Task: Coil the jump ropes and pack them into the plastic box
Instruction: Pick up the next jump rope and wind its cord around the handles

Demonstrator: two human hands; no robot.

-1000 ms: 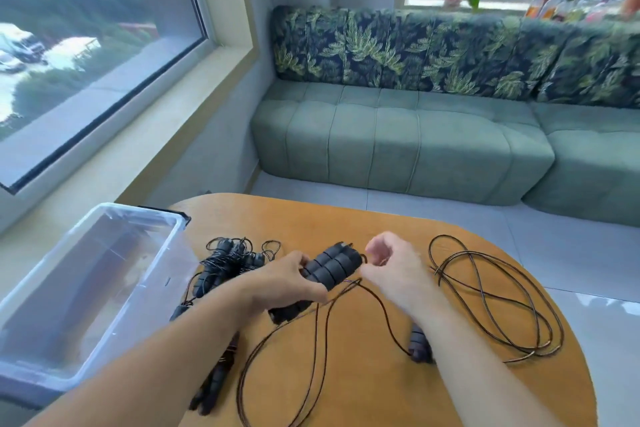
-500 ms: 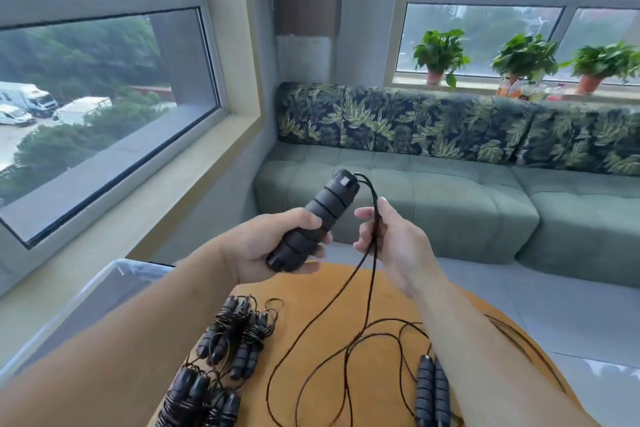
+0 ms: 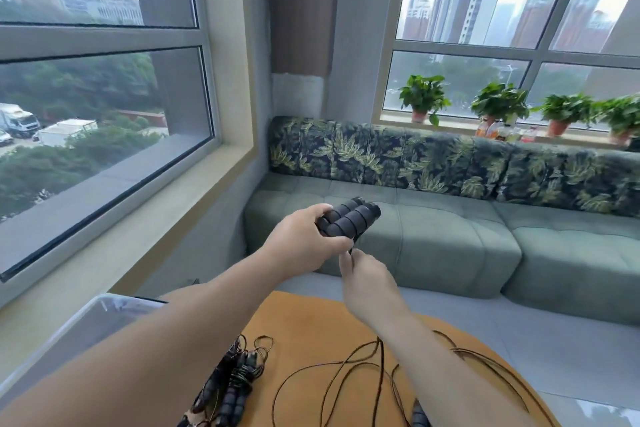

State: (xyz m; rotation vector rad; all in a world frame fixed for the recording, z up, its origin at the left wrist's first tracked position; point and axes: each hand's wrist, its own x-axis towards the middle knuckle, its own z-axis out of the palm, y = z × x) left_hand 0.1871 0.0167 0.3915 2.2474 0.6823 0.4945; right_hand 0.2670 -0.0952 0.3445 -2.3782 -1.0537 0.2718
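Note:
My left hand (image 3: 304,246) grips a pair of black foam jump rope handles (image 3: 349,220) held up in the air, well above the table. Just below them my right hand (image 3: 369,279) pinches the thin dark cord where it leaves the handles. The loose cord (image 3: 332,374) trails down in loops onto the orange table (image 3: 311,326). A coiled jump rope bundle (image 3: 235,385) lies on the table under my left forearm. The clear plastic box (image 3: 86,319) stands at the lower left, mostly hidden by my arm.
Another black handle (image 3: 420,414) pokes in at the bottom edge beside my right arm. More cord loops (image 3: 491,364) lie on the table's right side. A green sofa (image 3: 433,239) and window sills stand beyond the table.
The view has tilted further up. My left hand now holds the handles more level and higher, and my right hand has slid down under them, pinching the cord.

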